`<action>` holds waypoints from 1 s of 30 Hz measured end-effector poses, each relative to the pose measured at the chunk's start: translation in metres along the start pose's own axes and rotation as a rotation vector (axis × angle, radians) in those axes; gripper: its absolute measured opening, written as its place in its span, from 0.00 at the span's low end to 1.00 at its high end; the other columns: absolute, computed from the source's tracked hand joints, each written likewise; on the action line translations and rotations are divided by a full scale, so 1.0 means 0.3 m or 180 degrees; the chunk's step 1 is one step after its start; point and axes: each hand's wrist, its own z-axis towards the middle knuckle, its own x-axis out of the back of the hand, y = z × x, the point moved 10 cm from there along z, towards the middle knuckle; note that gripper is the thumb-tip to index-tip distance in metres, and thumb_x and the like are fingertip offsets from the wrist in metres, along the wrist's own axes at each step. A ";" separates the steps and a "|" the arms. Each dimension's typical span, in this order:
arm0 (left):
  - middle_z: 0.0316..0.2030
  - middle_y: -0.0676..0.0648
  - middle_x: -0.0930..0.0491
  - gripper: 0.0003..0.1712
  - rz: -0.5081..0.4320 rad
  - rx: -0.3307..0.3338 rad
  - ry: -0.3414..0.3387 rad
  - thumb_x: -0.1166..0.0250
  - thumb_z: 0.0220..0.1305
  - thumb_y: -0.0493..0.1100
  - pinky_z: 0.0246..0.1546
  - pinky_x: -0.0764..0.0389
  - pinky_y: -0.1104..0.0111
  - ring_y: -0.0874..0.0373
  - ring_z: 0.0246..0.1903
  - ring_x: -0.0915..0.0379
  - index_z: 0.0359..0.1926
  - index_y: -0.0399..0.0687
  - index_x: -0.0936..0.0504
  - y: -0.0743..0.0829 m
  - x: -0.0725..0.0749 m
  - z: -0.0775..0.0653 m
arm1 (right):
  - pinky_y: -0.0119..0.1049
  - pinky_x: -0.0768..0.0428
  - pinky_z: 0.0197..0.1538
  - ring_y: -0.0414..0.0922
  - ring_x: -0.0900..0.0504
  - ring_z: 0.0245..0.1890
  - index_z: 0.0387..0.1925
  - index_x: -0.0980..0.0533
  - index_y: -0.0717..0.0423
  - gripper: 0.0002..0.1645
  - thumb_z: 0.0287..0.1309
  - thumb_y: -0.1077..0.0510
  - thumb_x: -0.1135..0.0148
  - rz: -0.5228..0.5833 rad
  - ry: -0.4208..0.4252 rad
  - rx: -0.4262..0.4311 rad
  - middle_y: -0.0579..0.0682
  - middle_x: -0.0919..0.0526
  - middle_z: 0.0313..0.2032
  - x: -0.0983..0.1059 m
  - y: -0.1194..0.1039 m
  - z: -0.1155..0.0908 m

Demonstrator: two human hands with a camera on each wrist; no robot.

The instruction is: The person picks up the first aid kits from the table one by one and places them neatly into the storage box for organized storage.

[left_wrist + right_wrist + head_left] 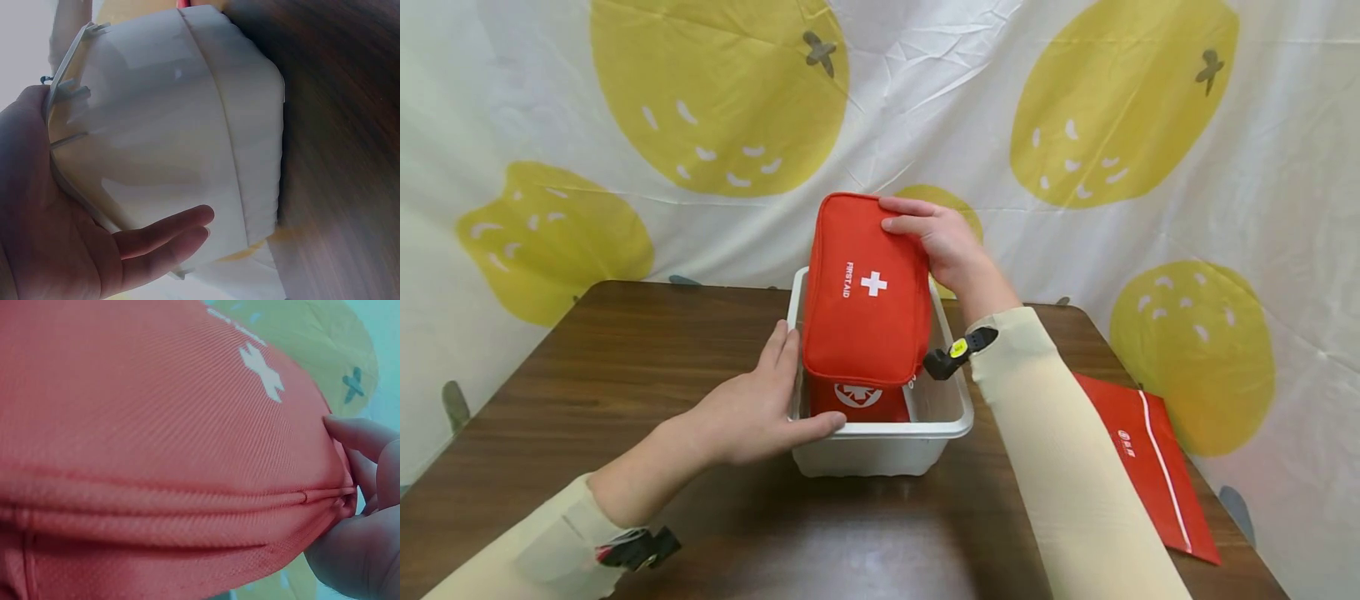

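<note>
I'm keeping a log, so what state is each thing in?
Pouch: held up, label showing
Bin: upright on the table, uncovered
Emblem item: inside the bin, partly hidden
Packet: lying on the table, partly hidden
Left hand: against the bin, fingers extended
Right hand: gripping the pouch's edge
Cloth: hanging, creased

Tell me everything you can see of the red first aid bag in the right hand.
The bag is red, woven-looking fabric, boxy with rounded corners and raised seams. Its front shows a white cross and sideways "FIRST AID" lettering. Held lengthwise up and down, it overlaps the white tub's opening; the right hand grips its upper right corner. Whether its bottom touches anything is unclear.
</note>
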 end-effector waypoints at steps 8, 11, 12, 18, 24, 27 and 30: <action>0.89 0.35 0.70 0.78 -0.0076 -0.0011 -0.0042 0.40 0.64 0.86 0.54 0.11 0.48 0.44 0.51 0.11 0.90 0.41 0.66 0.002 -0.003 0.005 | 0.35 0.11 0.48 0.44 0.12 0.43 0.65 0.13 0.48 0.25 0.69 0.63 0.28 -0.0122 -0.0079 -0.0322 0.49 0.11 0.57 -0.031 0.077 -0.002; 0.90 0.35 0.70 0.79 -0.0078 0.0009 -0.0053 0.40 0.63 0.86 0.54 0.11 0.48 0.44 0.51 0.11 0.90 0.41 0.67 0.001 -0.003 0.007 | 0.37 0.12 0.49 0.45 0.12 0.45 0.64 0.12 0.45 0.24 0.70 0.61 0.28 -0.0236 -0.0100 -0.0440 0.47 0.13 0.59 -0.032 0.110 -0.004; 0.89 0.35 0.70 0.79 -0.0071 0.0010 -0.0050 0.40 0.64 0.86 0.54 0.11 0.47 0.43 0.52 0.11 0.89 0.40 0.66 0.001 -0.003 0.007 | 0.37 0.12 0.50 0.46 0.12 0.46 0.64 0.12 0.44 0.23 0.70 0.60 0.28 -0.0287 -0.0105 -0.0476 0.47 0.13 0.60 -0.032 0.121 -0.006; 0.89 0.34 0.68 0.78 -0.0011 0.0019 -0.0010 0.40 0.64 0.86 0.57 0.12 0.46 0.38 0.56 0.12 0.89 0.38 0.64 0.000 -0.002 0.004 | 0.39 0.12 0.53 0.49 0.12 0.50 0.63 0.12 0.43 0.22 0.71 0.58 0.28 -0.0539 -0.0146 -0.0658 0.48 0.14 0.65 -0.042 0.187 -0.009; 0.89 0.34 0.68 0.78 -0.0019 0.0057 0.0008 0.40 0.64 0.85 0.58 0.13 0.45 0.38 0.58 0.14 0.89 0.38 0.64 -0.006 0.002 -0.004 | 0.39 0.12 0.53 0.49 0.14 0.53 0.65 0.13 0.46 0.22 0.72 0.59 0.30 -0.0697 -0.0260 -0.0695 0.46 0.18 0.69 -0.062 0.214 -0.013; 0.90 0.36 0.69 0.78 -0.0028 0.0075 -0.0009 0.40 0.64 0.86 0.57 0.13 0.46 0.40 0.55 0.12 0.89 0.40 0.66 -0.009 0.002 -0.007 | 0.39 0.12 0.54 0.49 0.14 0.53 0.66 0.13 0.48 0.23 0.72 0.60 0.32 -0.0769 -0.0338 -0.0743 0.49 0.17 0.68 -0.073 0.226 -0.015; 0.90 0.36 0.69 0.78 -0.0032 0.0071 -0.0021 0.41 0.64 0.86 0.55 0.12 0.47 0.43 0.52 0.12 0.90 0.40 0.66 -0.008 0.001 -0.006 | 0.40 0.12 0.55 0.49 0.13 0.52 0.66 0.14 0.50 0.23 0.73 0.62 0.33 -0.0841 -0.0380 -0.0830 0.53 0.15 0.66 -0.073 0.243 -0.016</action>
